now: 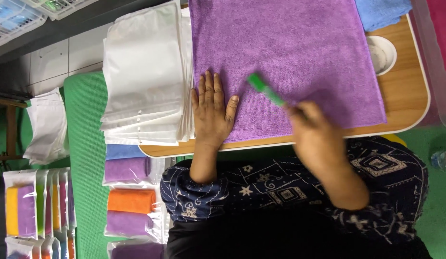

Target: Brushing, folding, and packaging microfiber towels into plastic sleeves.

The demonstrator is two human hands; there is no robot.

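A purple cloth (290, 48) lies spread flat on a small wooden table (405, 86). My left hand (211, 110) rests flat on the cloth's near left corner, fingers apart, holding nothing. My right hand (311, 127) is closed around a green stick-like tool (265, 89) whose tip points up and left over the cloth; the tool and hand are blurred by motion.
A stack of white plastic bags (144, 81) lies left of the cloth. Packed folded cloths in blue, purple and orange (129, 192) sit on a green mat (86, 158). A blue cloth (381, 12) and a round white dish (382, 53) are at the table's right.
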